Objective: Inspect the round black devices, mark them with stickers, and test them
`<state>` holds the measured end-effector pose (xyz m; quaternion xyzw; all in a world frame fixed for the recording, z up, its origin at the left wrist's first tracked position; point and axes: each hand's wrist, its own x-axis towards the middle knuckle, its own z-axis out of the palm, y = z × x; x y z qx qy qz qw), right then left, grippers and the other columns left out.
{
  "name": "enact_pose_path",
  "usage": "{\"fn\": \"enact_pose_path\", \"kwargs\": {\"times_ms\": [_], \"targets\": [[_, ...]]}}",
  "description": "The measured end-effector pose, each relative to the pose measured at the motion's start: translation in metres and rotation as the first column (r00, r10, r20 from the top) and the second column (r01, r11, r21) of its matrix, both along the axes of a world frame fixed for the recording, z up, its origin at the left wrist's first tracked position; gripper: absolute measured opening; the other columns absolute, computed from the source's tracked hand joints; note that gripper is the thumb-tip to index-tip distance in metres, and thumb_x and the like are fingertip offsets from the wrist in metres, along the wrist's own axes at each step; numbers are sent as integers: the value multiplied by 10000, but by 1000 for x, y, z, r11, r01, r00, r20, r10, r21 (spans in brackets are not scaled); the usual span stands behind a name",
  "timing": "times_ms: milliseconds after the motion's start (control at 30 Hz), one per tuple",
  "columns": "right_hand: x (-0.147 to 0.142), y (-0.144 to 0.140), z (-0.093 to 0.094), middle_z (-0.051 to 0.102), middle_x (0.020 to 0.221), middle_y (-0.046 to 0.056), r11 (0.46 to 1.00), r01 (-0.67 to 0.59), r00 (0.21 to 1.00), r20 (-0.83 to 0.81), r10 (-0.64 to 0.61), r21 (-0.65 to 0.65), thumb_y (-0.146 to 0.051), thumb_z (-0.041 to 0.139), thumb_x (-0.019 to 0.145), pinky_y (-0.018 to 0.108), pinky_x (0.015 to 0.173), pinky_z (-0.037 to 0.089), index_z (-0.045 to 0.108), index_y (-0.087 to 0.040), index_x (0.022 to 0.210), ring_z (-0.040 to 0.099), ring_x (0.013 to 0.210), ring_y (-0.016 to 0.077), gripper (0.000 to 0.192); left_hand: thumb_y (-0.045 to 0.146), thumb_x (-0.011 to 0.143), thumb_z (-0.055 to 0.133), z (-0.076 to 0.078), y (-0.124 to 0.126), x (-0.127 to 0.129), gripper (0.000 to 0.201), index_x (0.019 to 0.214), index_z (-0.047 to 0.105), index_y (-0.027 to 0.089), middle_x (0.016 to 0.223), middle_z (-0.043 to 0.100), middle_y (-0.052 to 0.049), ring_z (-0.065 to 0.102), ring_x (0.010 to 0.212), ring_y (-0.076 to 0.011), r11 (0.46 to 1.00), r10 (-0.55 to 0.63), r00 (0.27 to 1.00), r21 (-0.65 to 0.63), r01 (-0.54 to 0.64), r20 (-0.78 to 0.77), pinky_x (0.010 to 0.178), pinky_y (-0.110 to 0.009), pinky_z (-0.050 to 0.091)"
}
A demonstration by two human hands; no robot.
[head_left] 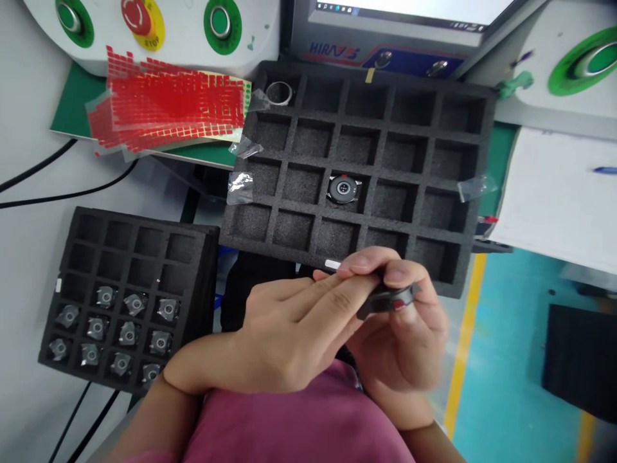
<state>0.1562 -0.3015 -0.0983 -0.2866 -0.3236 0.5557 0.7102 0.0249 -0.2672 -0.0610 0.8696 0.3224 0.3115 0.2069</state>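
Observation:
My right hand (409, 344) holds a dark round watch case (380, 301) edge-on between thumb and fingers. A small red tab (400, 304) shows on its rim by my right thumb. My left hand (289, 334) reaches across from the left, its fingers pressed together against the near side of the same case; its thumb is mostly hidden underneath. Both hands are above the front edge of a large black foam tray (483, 154). In one of its compartments lies another watch case (343, 189), back up, with a red tab at its top.
A ring-shaped part (279, 94) sits in the tray's back-left compartment. Red sticker sheets (176, 99) lie behind on the left. A smaller foam tray (200, 257) at left holds several wrapped watch cases. Behind stand a monitor (395, 32), a red stop button (137, 16) and green-ringed buttons.

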Motion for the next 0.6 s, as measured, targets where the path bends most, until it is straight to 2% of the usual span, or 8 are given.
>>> {"fn": "enact_pose_path", "kwargs": {"times_ms": [100, 233, 333, 467, 600], "targets": [[-1, 1, 1, 655, 1051, 16, 999, 41, 999, 2, -41, 0, -200, 599, 973, 291, 958, 629, 694, -209, 1063, 655, 986, 122, 132, 153, 1025, 487, 1, 1, 0, 256, 1163, 702, 136, 1043, 802, -48, 788, 880, -167, 1000, -10, 1000, -20, 10, -3, 809, -233, 656], [-3, 2, 4, 632, 983, 8, 996, 73, 997, 5, -73, -42, -192, 633, 905, 313, 857, 660, 671, -218, 964, 645, 909, 134, 75, 160, 1030, 476, -2, 2, -1, 260, 1141, 711, 154, 1103, 794, -14, 785, 897, -153, 999, -26, 999, 19, 27, -19, 813, -221, 658], [-8, 3, 6, 582, 908, -9, 988, 126, 990, -49, -130, -88, -196, 653, 846, 264, 813, 650, 624, -207, 872, 614, 852, 113, 40, 154, 1029, 476, -7, 2, -2, 259, 1156, 697, 114, 1122, 789, -21, 781, 865, -144, 995, -50, 999, 81, 50, -4, 780, -195, 652], [-15, 7, 9, 525, 850, -12, 981, 145, 984, -83, -156, -127, -230, 667, 828, 254, 769, 641, 551, -201, 781, 576, 808, 111, 128, 130, 1028, 446, -14, 2, -4, 289, 1202, 676, 114, 1092, 793, -48, 774, 844, -148, 987, -42, 999, 156, 42, -1, 788, -202, 639], [-17, 9, 8, 495, 820, -8, 983, 116, 990, -59, -126, -145, -251, 673, 823, 285, 721, 644, 501, -206, 743, 549, 784, 131, 195, 110, 1003, 463, -18, 1, -9, 334, 1289, 633, 103, 1093, 785, -65, 762, 922, -155, 987, -46, 999, 153, 48, -20, 850, -214, 634]]}}
